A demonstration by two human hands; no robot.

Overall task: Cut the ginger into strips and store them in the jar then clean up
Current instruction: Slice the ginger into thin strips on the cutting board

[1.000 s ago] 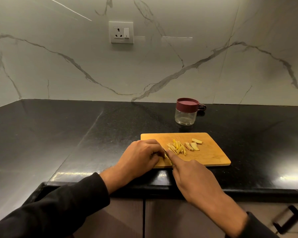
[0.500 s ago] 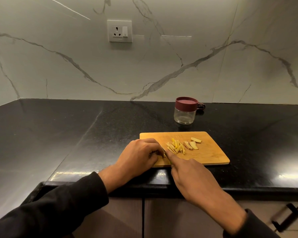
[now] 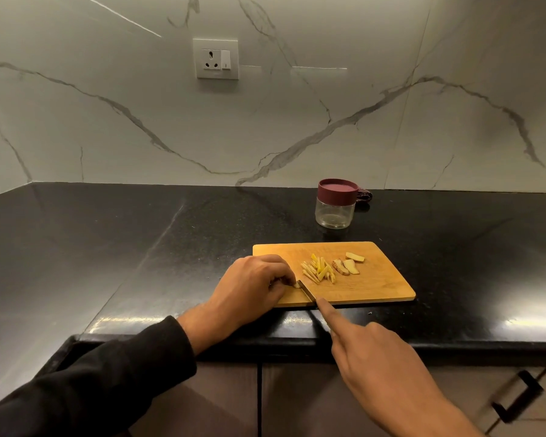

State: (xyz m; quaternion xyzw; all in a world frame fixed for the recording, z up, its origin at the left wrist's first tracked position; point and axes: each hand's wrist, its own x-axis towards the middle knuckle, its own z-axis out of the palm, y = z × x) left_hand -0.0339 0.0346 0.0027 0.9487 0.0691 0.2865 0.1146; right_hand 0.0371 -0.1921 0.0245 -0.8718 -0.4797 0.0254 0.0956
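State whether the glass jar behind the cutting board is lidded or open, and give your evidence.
Lidded. The jar stands upright with its maroon lid seated on top; the clear glass body below looks empty.

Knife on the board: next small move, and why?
Probably press the knife down through the ginger piece that the left hand pins at the cutting board's near-left corner. The right hand guides the blade with its forefinger along the spine; cut strips and uncut slices lie farther right, the jar closed.

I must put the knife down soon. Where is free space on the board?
Free: the cutting board's right part, right of the ginger slices. Crowded: its left end, with left hand, knife and ginger strips.
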